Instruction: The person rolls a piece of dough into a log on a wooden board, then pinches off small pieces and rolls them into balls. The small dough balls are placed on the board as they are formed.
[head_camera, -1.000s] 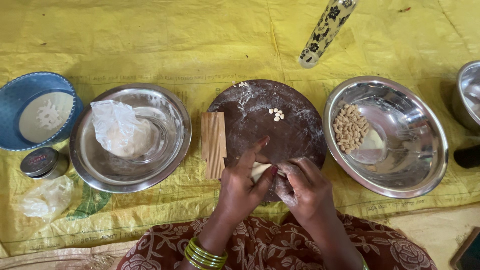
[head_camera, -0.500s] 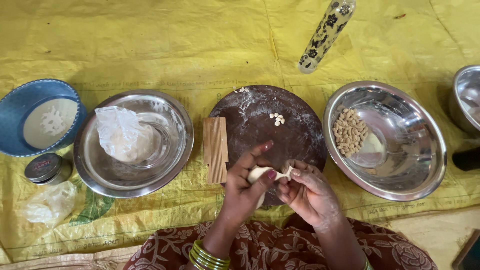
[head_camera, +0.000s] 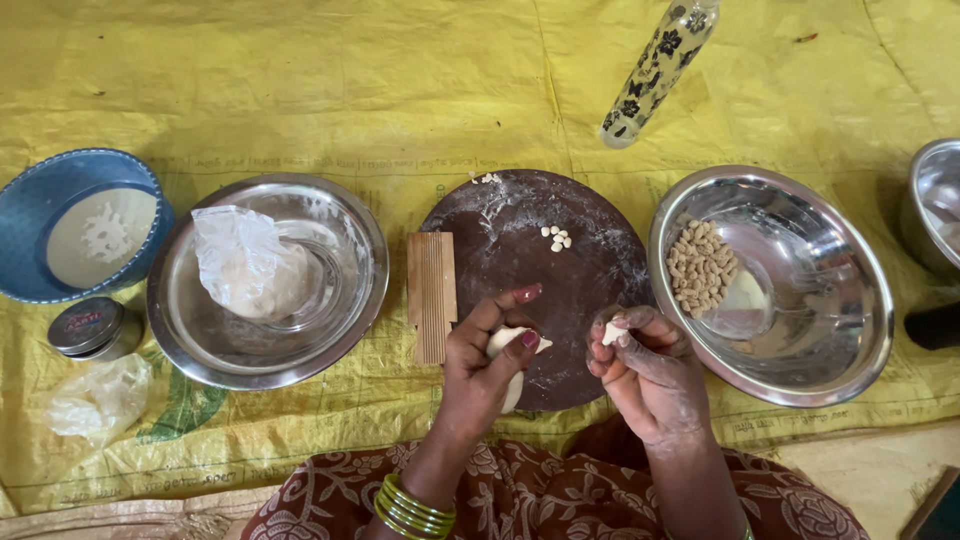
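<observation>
Change: hands now apart; earlier they met over one lump of dough, and now a small bit sits in the right hand, away from the lump.
Left hand (head_camera: 487, 372): closed around a pale dough roll (head_camera: 508, 352), thumb and fingers pinching its upper end.
Dough roll axis: long axis runs roughly near-to-far, lower end toward the person, upper end pointing at the board's middle; it hangs over the board's near edge.
Right hand (head_camera: 648, 372): fingers curled, pinching one small dough piece (head_camera: 611, 332) at the fingertips, just right of the roll and apart from it.
Board (head_camera: 580, 280): one round dark floured board, lying on the yellow sheet (head_camera: 400, 90).
Pieces on board: about five small dough bits (head_camera: 556, 237) in a cluster near the centre; a few more at the far rim.
Ridged wooden block (head_camera: 431, 296): one, touching the board's left edge, long axis near-to-far.
Steel bowls: one at right (head_camera: 800, 370) holding many shaped bits; one at left (head_camera: 330, 345) holding bagged dough; a third partly in view at the far right edge.
Others: one blue bowl (head_camera: 40, 200), one small tin (head_camera: 88, 326), one patterned bottle (head_camera: 655, 65) lying tilted.
</observation>
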